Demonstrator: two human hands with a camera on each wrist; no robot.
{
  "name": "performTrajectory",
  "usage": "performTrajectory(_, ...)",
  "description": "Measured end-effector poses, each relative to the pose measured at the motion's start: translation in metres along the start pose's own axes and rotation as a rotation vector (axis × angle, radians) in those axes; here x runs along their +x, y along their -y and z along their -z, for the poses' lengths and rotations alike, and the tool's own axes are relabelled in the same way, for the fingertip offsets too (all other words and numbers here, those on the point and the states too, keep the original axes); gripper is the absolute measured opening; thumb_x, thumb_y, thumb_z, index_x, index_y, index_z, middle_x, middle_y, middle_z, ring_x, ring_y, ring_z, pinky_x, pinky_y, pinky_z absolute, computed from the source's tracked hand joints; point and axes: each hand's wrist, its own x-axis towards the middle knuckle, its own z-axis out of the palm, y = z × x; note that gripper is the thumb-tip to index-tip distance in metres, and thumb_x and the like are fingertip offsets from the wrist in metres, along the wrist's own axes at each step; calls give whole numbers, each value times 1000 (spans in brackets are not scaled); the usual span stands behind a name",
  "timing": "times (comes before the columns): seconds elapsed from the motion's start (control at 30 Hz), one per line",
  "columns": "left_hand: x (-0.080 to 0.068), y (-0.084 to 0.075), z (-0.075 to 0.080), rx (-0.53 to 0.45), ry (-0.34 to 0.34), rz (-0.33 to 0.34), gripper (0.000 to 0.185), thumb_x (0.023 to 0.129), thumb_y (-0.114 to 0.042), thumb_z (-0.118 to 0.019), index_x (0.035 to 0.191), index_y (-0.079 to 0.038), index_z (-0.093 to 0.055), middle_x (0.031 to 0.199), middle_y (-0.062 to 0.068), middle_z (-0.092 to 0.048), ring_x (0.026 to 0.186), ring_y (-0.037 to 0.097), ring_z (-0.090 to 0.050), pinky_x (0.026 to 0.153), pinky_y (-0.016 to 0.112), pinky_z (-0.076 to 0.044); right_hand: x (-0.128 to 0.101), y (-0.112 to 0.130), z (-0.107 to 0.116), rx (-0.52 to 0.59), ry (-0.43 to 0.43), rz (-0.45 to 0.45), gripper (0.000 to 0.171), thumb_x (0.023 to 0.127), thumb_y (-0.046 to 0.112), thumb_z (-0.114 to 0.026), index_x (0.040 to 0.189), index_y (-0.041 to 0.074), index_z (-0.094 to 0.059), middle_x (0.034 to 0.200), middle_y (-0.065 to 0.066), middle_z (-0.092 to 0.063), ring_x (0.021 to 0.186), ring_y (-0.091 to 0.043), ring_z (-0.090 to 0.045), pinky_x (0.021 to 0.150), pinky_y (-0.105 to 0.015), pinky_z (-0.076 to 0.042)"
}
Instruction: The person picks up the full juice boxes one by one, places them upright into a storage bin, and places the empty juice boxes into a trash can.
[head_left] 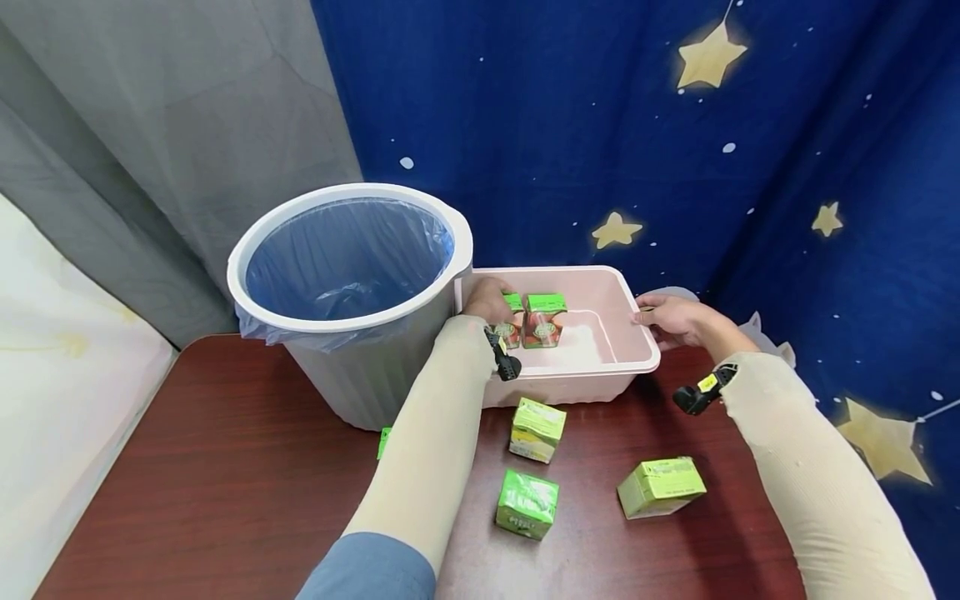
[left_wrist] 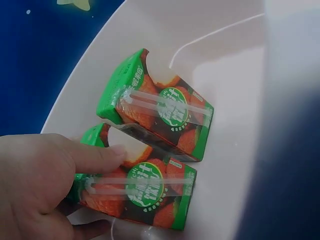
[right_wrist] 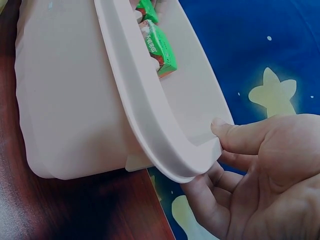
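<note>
Inside the pink plastic basin [head_left: 570,385], two lychee juice boxes with green tops stand side by side. My left hand [head_left: 489,302] reaches over the basin's near rim and grips the left juice box [left_wrist: 150,192], thumb across its front. Right beside it is the other juice box [left_wrist: 165,107], untouched by my fingers. At the basin's right end my right hand [head_left: 675,321] pinches the rim, thumb on the inner side and fingers curled beneath, as the right wrist view shows. The basin's left end is partly hidden behind the bin and my left arm.
A grey bin [head_left: 352,392] lined with a blue bag stands left of the basin. Nearer me on the brown table [head_left: 247,500] are a yellow-green box [head_left: 537,429], a green box [head_left: 527,504] and a pale green box [head_left: 662,487]. A green corner shows behind my left forearm.
</note>
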Motion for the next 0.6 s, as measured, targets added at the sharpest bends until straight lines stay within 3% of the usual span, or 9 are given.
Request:
performTrajectory(0.13,-4,-3,4,17,50,-21,51,87,-9,-80,135,-7,-65,129,6,-66,101,21,-59,87,31,-53,2,0,-1,-3,-2,0,47,109,10,-47,150,-5,-29,102,-7,-66,85,-16,-68,75,-37,-61)
performTrajectory(0.23,-8,-8,8,64,101,-36,41,92,-26,-77,127,-5,-66,105,7,-65,89,21,-58,72,28,-49,3,1,-1,-6,2,3,46,109,10,-46,149,-5,-30,103,-7,-66,86,-16,-68,75,-38,-61)
performTrajectory(0.37,-17,-22,15,91,129,-7,35,97,-40,-69,105,-6,-65,82,4,-53,78,24,-58,60,29,-42,4,2,-1,-9,2,7,45,109,11,-47,147,-5,-31,102,-6,-66,86,-15,-67,75,-37,-61)
performTrajectory(0.5,-29,-39,17,118,60,17,39,99,-46,-64,106,-8,-64,93,5,-58,82,22,-57,70,34,-44,4,1,0,-6,5,-1,46,109,11,-47,148,-5,-29,101,-6,-66,85,-15,-67,74,-37,-61)
performTrajectory(0.6,-36,-50,17,162,26,-10,49,99,-50,-61,125,-9,-63,119,6,-64,100,22,-59,87,39,-48,3,1,1,-6,5,-6,49,109,12,-47,150,-5,-27,102,-7,-66,86,-16,-67,75,-37,-61)
